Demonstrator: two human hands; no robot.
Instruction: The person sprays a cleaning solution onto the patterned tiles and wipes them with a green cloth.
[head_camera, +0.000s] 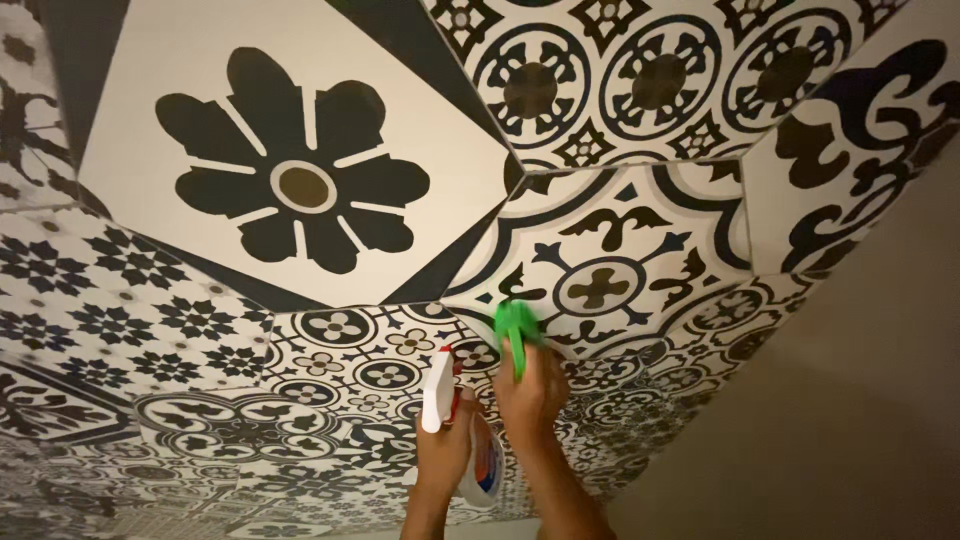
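Observation:
A surface of large hexagonal tiles (300, 190) with black and white flower and ornament patterns fills the view. My right hand (532, 392) grips a bright green brush or scrubber (517, 328) and presses its head against a patterned tile. Just left of it, my left hand (445, 450) holds a white spray bottle (440, 392) with a red trigger part, nozzle pointing toward the tiles. Both forearms come in from the bottom edge, close together.
A plain beige wall (830, 400) meets the tiled surface along a slanted edge at the right. Smaller patterned tiles (150, 330) continue to the left and below the hands.

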